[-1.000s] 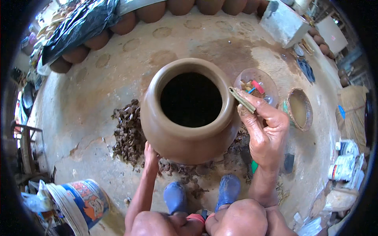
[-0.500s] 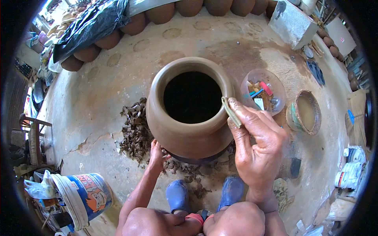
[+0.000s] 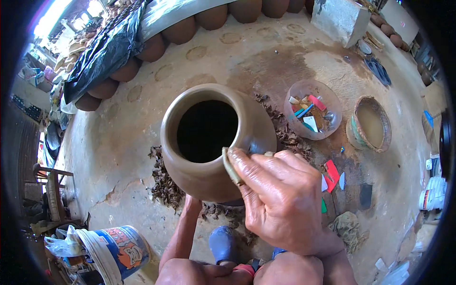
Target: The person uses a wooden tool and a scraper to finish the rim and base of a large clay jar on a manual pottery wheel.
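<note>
A large round clay pot [image 3: 256, 121], brown and smooth with a wide dark mouth, stands in front of me. My right hand [image 3: 285, 199] pinches a folded, wet, greenish-tan strip [image 3: 231, 167] between thumb and fingers; whether it is cloth or leather I cannot tell. The strip lies against the near right part of the pot's rim. Low at the pot's near left side is my left hand [image 3: 192, 205], its fingers hidden by the pot's belly. Dark clay scraps [image 3: 165, 185] are heaped on the floor around the base.
Right of the pot sit a clear plastic bowl [image 3: 293, 90] of small tools and a bucket [image 3: 354, 130] of cloudy water. Red pieces [image 3: 333, 175] and a crumpled rag [image 3: 347, 230] lie nearer. A paint bucket [image 3: 118, 247] stands lower left. Several pots [image 3: 213, 18] line the back.
My right hand and the strip have moved left and a little down. The pot appears further left in view, and red pieces beside my hand now show. The left hand is more hidden.
</note>
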Demonstrator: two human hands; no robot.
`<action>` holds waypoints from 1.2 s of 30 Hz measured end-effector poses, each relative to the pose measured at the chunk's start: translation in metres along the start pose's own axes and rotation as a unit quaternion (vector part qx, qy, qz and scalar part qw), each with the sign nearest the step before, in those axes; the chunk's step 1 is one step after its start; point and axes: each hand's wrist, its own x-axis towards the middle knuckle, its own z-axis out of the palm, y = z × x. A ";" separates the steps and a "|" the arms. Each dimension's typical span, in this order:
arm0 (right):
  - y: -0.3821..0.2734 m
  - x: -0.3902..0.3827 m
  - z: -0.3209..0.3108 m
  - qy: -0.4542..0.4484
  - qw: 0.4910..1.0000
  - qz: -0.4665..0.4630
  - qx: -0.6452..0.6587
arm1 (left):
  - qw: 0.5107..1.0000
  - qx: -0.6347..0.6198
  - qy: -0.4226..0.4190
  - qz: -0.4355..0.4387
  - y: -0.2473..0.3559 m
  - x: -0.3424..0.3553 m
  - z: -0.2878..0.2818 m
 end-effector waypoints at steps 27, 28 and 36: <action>0.035 0.018 0.011 0.089 0.995 0.004 0.041 | 0.994 -0.030 -0.052 -0.095 -0.022 -0.049 -0.003; 0.034 0.015 0.012 0.085 0.996 0.003 0.031 | 0.998 -0.042 -0.048 -0.028 -0.012 -0.031 -0.010; 0.011 0.007 0.001 0.008 0.998 0.015 -0.064 | 0.902 0.036 -0.313 -0.293 -0.039 -0.155 0.064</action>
